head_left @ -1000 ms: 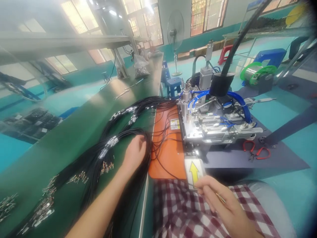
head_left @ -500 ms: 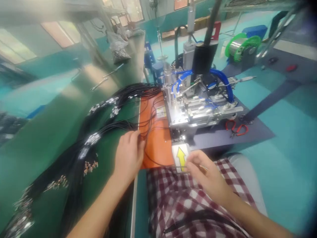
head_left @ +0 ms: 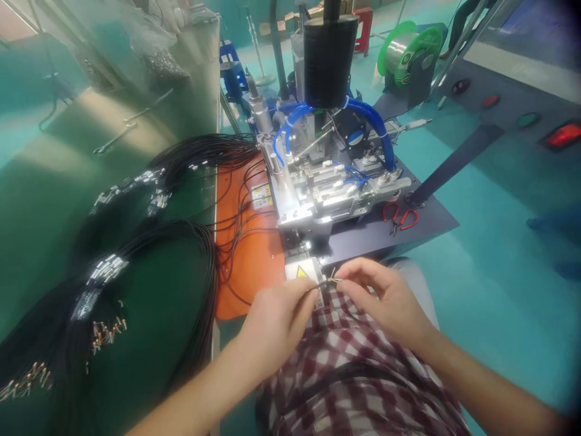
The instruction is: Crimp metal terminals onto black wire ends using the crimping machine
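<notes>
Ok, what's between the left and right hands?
Head view: the end of a black cable, with thin pale wires showing, bridges the gap from the left hand to the right hand.

Room above orange board (head_left: 249, 257), machine (head_left: 336, 181) blocking ahead; black cables (head_left: 209, 254) crowding left

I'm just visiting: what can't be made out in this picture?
Head view:
Wire ends: partly covered by the right hand, too thin to count.
White sign's yellow mark: lower part behind the left hand.
Small label on the orange plate: print too small.
Bagged pieces: blurred.
Another person's leg: cut off by the top edge.
</notes>
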`<state>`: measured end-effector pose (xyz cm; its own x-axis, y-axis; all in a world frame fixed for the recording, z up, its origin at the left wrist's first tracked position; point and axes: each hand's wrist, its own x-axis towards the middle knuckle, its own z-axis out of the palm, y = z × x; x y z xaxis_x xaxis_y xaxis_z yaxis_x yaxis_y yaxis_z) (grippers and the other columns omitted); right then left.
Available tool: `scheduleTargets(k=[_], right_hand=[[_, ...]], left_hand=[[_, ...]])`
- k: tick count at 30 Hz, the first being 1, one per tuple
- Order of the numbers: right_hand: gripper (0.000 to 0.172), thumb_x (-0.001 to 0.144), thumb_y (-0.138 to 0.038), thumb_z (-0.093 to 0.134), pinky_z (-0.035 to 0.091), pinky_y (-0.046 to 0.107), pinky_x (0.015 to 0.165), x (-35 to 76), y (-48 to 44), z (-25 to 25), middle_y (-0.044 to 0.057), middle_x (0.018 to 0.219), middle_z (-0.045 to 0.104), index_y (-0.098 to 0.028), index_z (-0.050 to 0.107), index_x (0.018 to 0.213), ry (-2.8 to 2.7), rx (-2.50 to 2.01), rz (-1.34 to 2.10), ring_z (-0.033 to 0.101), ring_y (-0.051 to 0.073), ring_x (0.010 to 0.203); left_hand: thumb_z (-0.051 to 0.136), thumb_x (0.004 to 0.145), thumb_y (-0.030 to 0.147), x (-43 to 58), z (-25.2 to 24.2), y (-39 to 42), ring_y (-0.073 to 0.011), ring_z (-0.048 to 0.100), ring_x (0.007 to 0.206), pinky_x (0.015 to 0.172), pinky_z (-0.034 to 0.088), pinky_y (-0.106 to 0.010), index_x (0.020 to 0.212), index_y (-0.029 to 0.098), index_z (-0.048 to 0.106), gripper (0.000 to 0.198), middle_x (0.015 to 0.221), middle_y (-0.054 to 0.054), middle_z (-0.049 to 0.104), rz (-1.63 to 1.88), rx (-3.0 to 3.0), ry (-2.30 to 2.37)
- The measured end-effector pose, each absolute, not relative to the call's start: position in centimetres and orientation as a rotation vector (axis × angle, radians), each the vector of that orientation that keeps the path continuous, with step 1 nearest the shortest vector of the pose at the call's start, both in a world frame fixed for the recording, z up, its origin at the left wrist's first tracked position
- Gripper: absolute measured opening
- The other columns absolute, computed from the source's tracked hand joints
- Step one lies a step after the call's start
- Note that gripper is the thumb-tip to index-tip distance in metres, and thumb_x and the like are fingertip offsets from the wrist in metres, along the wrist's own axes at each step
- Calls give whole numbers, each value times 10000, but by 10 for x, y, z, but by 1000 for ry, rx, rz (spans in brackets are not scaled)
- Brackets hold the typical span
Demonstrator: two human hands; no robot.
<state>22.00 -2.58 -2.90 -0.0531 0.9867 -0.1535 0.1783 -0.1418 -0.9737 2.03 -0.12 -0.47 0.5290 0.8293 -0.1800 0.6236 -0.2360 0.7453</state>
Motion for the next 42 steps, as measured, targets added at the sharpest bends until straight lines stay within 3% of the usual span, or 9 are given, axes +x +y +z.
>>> scheduleTargets(k=[4, 12, 18, 28, 38, 42], right_hand=[[106, 868, -204, 567, 371, 211, 514, 211, -16, -27, -51, 623, 532, -187, 601, 770, -1307, -1372, 1258, 433, 82, 530], [169, 887, -303, 561, 338, 189, 420, 206, 4, -33, -40, 643, 561, -175, 625, 796, -1162, -1344, 1475, 404, 56, 447], [108, 828, -286, 641, 380, 212, 494, 196, 6, -38, -13, 663, 588, -178, 645, 820, -1185, -1382, 1380, 484, 99, 551], [102, 863, -221, 578, 416, 232, 520, 179, 4, -37, -14, 674, 565, -193, 583, 766, -1329, -1397, 1189, 492, 114, 567], [74, 868, -252, 589, 426, 255, 545, 192, 8, -35, 30, 772, 646, -195, 634, 853, -1417, -1517, 1126, 564, 154, 652], [75, 854, -259, 610, 401, 240, 508, 196, 11, -31, 6, 707, 610, -193, 636, 829, -1388, -1494, 1173, 506, 126, 584]], left_hand=[[457, 942, 305, 31, -4, 6, -118, 501, 664, 596, 379, -225, 944, 200, 595, 173, 773, 3, 586, 439, 1730, 1134], [556, 888, 301, 35, -16, 23, -32, 415, 399, 397, 317, -149, 843, 156, 574, 152, 610, 30, 578, 566, 1148, 1112], [594, 874, 327, 26, -17, 25, -47, 500, 393, 367, 333, -137, 823, 149, 578, 186, 630, 5, 629, 579, 1077, 1159], [607, 865, 290, 25, -14, 26, -16, 376, 391, 386, 296, -118, 918, 154, 567, 151, 550, 63, 528, 667, 902, 1103], [618, 853, 308, 22, -15, 25, -24, 382, 377, 381, 292, -125, 893, 152, 563, 170, 521, 66, 514, 652, 898, 1165], [619, 851, 300, 23, -15, 25, -25, 394, 373, 381, 298, -123, 874, 156, 558, 158, 519, 62, 527, 638, 920, 1179]])
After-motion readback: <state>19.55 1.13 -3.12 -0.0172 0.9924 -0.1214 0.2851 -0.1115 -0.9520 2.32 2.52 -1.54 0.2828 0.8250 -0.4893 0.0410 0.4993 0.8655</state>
